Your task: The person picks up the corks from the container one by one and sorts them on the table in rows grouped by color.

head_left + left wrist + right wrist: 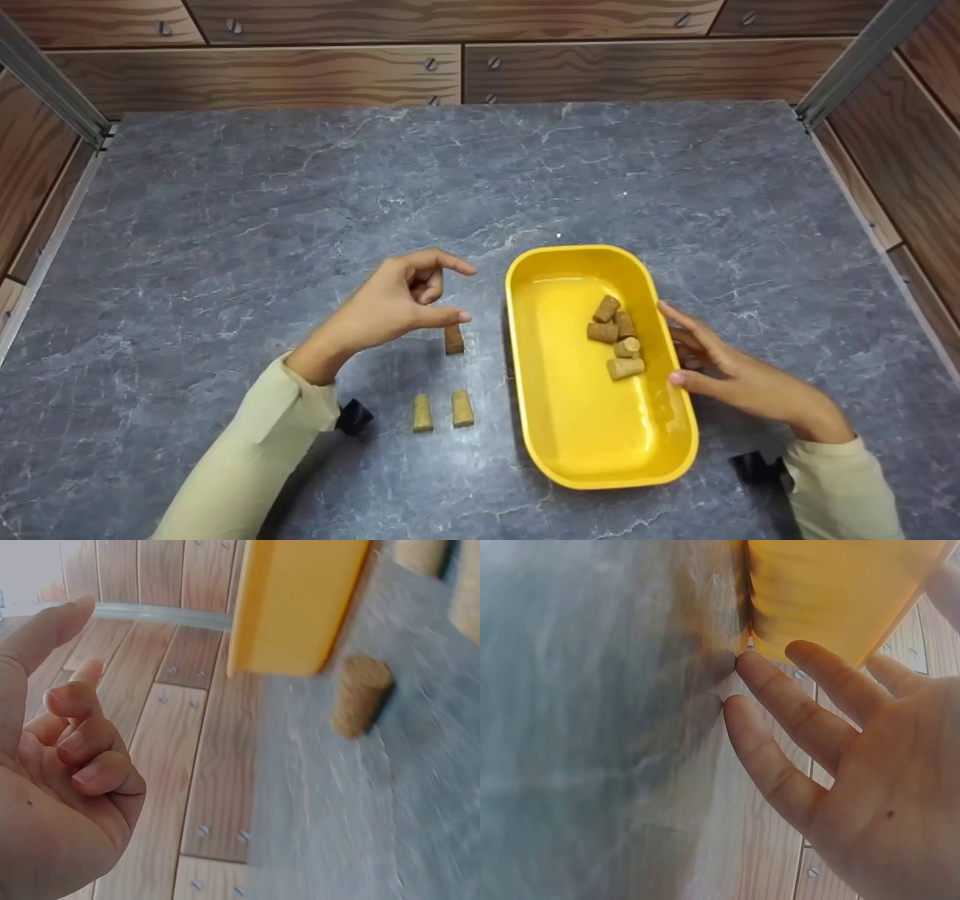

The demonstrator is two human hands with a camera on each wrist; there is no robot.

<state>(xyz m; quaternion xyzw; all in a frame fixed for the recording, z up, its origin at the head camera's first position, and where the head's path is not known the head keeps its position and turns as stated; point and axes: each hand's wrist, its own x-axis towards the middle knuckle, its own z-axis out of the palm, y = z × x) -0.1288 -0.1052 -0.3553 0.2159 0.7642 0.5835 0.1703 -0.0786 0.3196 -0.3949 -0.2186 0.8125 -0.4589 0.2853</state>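
A yellow plastic tub (pixel 570 397) stands on the table, with several corks (pixel 602 332) lying inside towards its right wall. My right hand (pixel 727 379) is at the tub's right side, fingertips by the rim and outer wall; in the right wrist view the fingers (pixel 802 712) are spread and fairly straight. Left of the tub hovers my left hand (pixel 390 300), holding nothing, thumb and index finger apart and the other fingers bent. Below its thumb a dark brown cork (pixel 454 342) stands on the table, partly hidden. Two paler corks (pixel 422 414) stand nearer me.
The grey marbled tabletop (pixel 300 187) reaches to wood-patterned panels (pixel 300 75) at the back and both sides. Metal posts (pixel 855 67) rise at the far corners. A black strap piece (pixel 354 417) sticks out by the left wrist.
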